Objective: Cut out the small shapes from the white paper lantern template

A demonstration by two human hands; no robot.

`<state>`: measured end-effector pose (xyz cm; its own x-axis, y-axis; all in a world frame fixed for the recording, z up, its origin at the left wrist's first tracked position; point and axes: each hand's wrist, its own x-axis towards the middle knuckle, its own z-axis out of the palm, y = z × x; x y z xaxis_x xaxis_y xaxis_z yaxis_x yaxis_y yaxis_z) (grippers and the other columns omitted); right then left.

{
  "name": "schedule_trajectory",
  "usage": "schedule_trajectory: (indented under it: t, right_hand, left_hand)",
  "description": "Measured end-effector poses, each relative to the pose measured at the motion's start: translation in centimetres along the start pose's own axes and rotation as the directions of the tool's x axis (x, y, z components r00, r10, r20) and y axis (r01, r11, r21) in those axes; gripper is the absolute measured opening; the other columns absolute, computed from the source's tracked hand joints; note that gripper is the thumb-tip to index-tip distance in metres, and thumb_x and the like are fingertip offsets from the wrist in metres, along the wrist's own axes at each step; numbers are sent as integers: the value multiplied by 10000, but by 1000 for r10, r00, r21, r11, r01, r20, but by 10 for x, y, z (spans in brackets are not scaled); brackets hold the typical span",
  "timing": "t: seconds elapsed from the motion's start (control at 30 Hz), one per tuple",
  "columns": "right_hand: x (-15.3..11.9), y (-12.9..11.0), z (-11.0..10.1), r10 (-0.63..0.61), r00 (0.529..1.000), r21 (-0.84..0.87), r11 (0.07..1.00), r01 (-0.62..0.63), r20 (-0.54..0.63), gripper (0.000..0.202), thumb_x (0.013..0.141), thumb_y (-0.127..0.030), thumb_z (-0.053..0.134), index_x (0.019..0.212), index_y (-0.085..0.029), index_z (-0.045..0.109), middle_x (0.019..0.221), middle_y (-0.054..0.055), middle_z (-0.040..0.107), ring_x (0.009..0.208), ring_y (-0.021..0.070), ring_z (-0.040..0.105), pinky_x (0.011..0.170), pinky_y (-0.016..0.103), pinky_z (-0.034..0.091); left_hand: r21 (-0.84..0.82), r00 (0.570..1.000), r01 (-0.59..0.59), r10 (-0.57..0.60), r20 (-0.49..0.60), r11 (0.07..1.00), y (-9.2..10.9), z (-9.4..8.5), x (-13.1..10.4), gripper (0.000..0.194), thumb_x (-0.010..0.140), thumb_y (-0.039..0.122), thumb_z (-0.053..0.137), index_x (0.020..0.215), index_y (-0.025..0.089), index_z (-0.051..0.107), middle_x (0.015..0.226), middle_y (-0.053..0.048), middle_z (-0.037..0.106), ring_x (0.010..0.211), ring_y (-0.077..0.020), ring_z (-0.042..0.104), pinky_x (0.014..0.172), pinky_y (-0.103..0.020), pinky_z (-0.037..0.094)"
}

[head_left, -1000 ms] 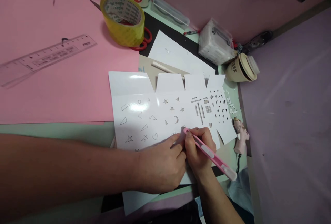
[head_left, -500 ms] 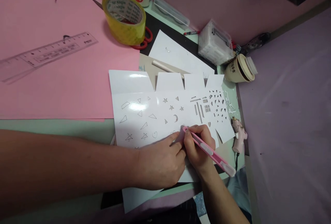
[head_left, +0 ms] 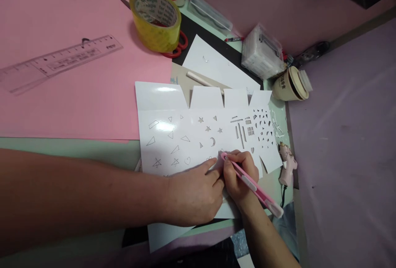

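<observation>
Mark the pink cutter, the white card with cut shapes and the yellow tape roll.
Pink cutter [head_left: 250, 183], head view: white section along its handle.
White card [head_left: 194, 126], head view: bare surface beside the cut-out stars.
Yellow tape roll [head_left: 157, 38], head view: outer wall.

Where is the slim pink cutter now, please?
The cutter is right of centre in the head view, held in the right hand over the perforated white sheet.

Noted at 10 o'clock: clear ruler [head_left: 71, 58] on pink sheet [head_left: 62, 111]. At 11: yellow tape roll [head_left: 157, 39] over red-handled scissors [head_left: 185, 41]. Toward 2: beige cup [head_left: 283, 87] near clear plastic box [head_left: 260, 55]. At 4: pale pink glue gun [head_left: 288, 167] with dark cord [head_left: 284, 195].
</observation>
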<state>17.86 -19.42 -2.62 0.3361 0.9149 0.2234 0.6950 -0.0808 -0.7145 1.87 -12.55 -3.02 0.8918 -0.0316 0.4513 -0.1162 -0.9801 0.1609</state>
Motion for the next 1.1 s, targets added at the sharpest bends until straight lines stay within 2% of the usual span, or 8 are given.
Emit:
schedule_trajectory:
  t: [0.27, 0.4, 0.53, 0.63, 0.73, 1.1]
  right_hand:
    - [0, 1, -1, -26, 1000, -16, 1000, 26, 12, 103, 818, -148, 551, 836, -225, 486, 774, 7, 643, 650, 152, 629, 535, 265, 472]
    - [6, 5, -11, -83, 989, -60, 994, 91, 126, 106, 832, -156, 559, 855, -230, 486, 801, 7, 657, 663, 146, 631, 560, 269, 473]
    - [14, 10, -21, -109, 954, -37, 992, 124, 279, 111, 863, -164, 575, 893, -238, 498, 790, -15, 659, 626, 125, 618, 549, 251, 466]
    - [16, 16, -23, -162, 954, -12, 985, 170, 253, 108, 861, -164, 584, 894, -240, 515, 855, 11, 688, 697, 150, 662, 573, 269, 493]
    - [15, 23, -21, -195, 956, -5, 980, 201, 221, 110, 848, -163, 595, 899, -240, 535, 882, 34, 703, 738, 181, 685, 576, 292, 512]
    - [10, 33, -18, -211, 963, -12, 976, 216, 165, 99, 853, -189, 595, 900, -250, 534, 860, 36, 705, 742, 201, 698, 539, 298, 516]
  left_hand:
    - [-4, 1000, 1, -1, 26, 1000, 0, 1, 0, 197, 884, 218, 559, 911, 140, 738, 876, -110, 715, 955, -293, 623, 1070, -541, 374]
    - [-6, 1000, 3, -3, 16, 1000, 0, 1, 1, 197, 882, 203, 549, 880, 142, 737, 870, -113, 704, 926, -287, 624, 1078, -548, 362]
    - [-1, 999, -2, 2, 48, 1000, 1, 1, 1, 196, 885, 205, 541, 884, 154, 731, 904, -117, 708, 936, -283, 623, 1068, -549, 379]
    - [7, 996, 9, -10, 87, 1000, 2, 2, 0, 203, 888, 219, 539, 916, 149, 728, 961, -125, 714, 993, -292, 617, 1062, -539, 395]
    - [5, 997, 13, -14, 77, 1000, 3, 2, 0, 209, 883, 221, 543, 923, 133, 729, 1008, -144, 715, 1027, -304, 618, 1060, -540, 398]
    - [-15, 998, 8, -7, 57, 1000, 2, 1, -1, 172, 859, 202, 575, 886, 138, 732, 982, -141, 720, 1032, -311, 628, 1049, -541, 404]
